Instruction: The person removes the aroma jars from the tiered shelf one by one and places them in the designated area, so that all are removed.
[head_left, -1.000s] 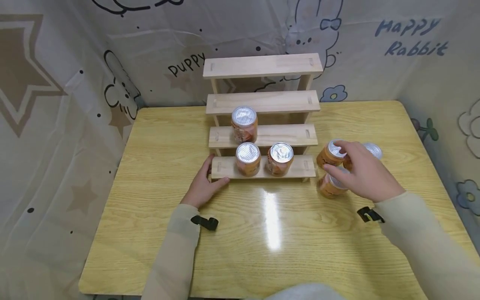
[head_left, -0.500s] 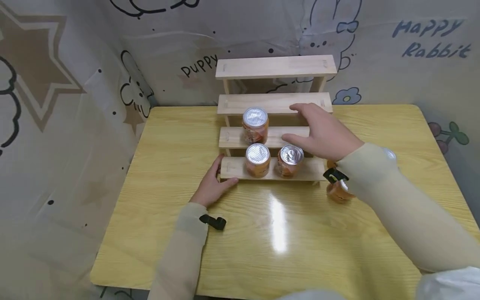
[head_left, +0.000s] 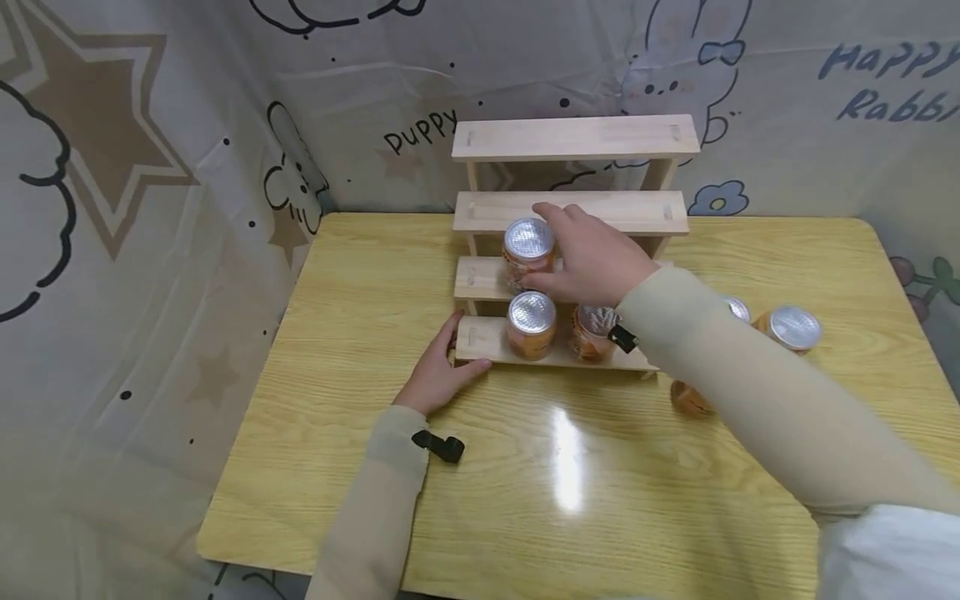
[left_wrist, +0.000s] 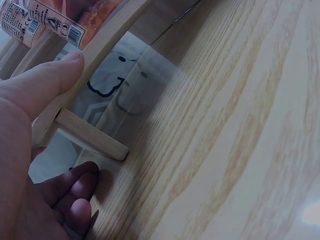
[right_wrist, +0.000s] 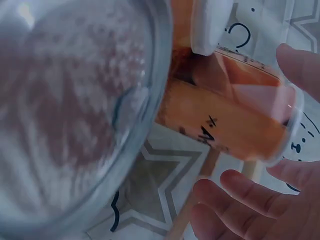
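Note:
My left hand (head_left: pixel 441 375) grips the left end of the four-step wooden display stand (head_left: pixel 576 138). In the left wrist view its thumb (left_wrist: pixel 55 75) lies on the lowest step's edge, other fingers curled below. My right hand (head_left: pixel 596 260) reaches around an orange can with a silver lid (head_left: pixel 528 242) on the second step. In the right wrist view, thumb and spread fingers stand either side of that can's (right_wrist: pixel 235 107) lid end; firm contact cannot be made out. Two similar cans, a left one (head_left: pixel 532 323) and a right one (head_left: pixel 592 335), stand on the lowest step.
Right of the stand, several more cans (head_left: pixel 793 327) are on the yellow wood-grain table (head_left: pixel 525 500), partly hidden by the right sleeve (head_left: pixel 750 392). A printed cloth (head_left: pixel 360 75) hangs behind the table. The two upper steps carry no cans.
My right hand has left the cans on the table's right and moved leftward, empty, to the can on the second step. My left hand keeps its place on the stand. The head view has shifted slightly.

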